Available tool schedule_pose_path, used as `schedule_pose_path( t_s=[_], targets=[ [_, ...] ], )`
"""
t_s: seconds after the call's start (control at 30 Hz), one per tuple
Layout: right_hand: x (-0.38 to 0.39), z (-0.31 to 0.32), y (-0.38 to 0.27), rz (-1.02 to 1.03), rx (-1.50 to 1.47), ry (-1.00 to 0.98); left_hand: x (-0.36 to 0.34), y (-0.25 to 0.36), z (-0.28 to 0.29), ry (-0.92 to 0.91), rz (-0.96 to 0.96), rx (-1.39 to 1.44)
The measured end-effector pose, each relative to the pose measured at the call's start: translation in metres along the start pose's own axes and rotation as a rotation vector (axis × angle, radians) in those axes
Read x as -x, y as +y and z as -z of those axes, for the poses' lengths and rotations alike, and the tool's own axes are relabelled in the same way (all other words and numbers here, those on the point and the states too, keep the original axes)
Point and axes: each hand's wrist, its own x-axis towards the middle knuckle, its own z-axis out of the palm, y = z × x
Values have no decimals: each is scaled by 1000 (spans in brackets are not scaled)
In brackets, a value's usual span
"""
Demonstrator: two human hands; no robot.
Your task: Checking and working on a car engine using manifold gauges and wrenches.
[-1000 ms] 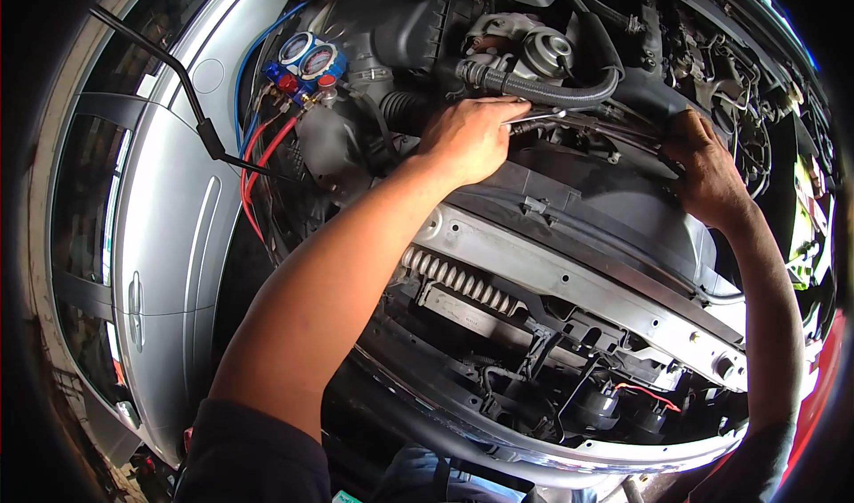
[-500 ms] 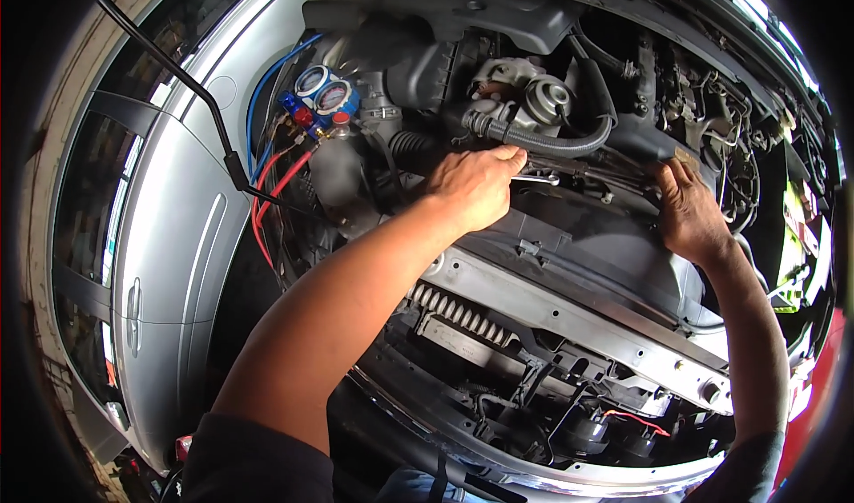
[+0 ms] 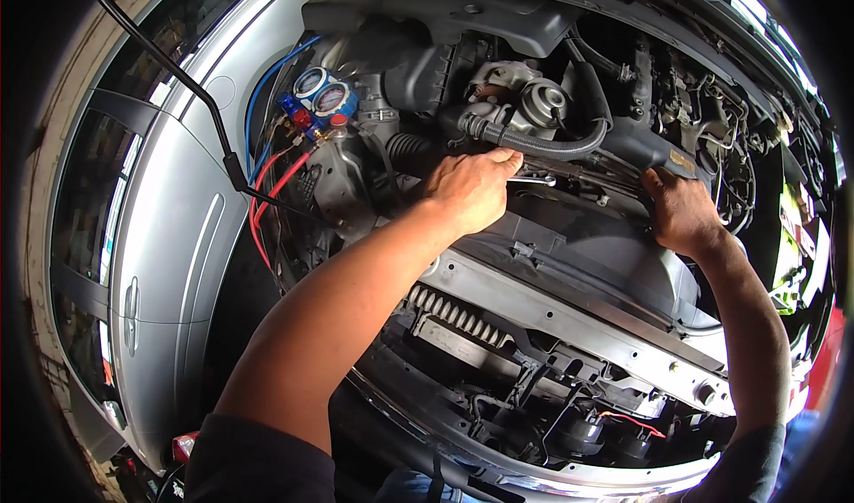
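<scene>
My left hand [image 3: 469, 190] is closed around a metal wrench [image 3: 537, 181], whose shiny ring end sticks out to the right of my fingers. Just behind that hand runs a ribbed grey hose [image 3: 544, 144], below a round metal canister [image 3: 542, 103] in the engine bay. To the right, my right hand [image 3: 687, 214] is closed at the far edge of the black fan shroud [image 3: 614, 245], its fingers curled down into the gap toward the engine. Whatever those fingers grip, if anything, is hidden.
A gauge set [image 3: 325, 92] with blue and red hoses rests at the bay's left. A black bent rod [image 3: 209, 103] crosses the upper left, before a silver car [image 3: 182, 227]. Nearest me lie the metal crossbar [image 3: 569, 325] and the exposed front end.
My right hand has shifted slightly left, and its fingers have curled downward from a more stretched pose. The left hand and wrench are almost where they were.
</scene>
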Motion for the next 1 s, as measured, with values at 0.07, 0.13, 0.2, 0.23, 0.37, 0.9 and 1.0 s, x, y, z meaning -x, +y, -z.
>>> schedule_pose_path(
  t_s=[0.07,0.13,0.2,0.23,0.37,0.9,1.0],
  targets=[
    [-1,0,-2,-24,41,-21,1,-1,-1,4,10,57],
    [-3,-1,-3,-49,39,-53,1,-1,-2,38,-2,90],
    [-3,-2,-5,-67,61,-44,1,-3,-3,50,7,115],
    [-3,-3,-5,-76,64,-46,1,-3,-3,58,5,158],
    [-4,-1,-2,-58,79,-27,2,-5,-5,89,-4,263],
    [-17,7,11,15,100,18,1,-21,-15,191,-63,372],
    [-15,3,7,-28,4,-52,2,-22,-13,146,-68,318]
  ],
)
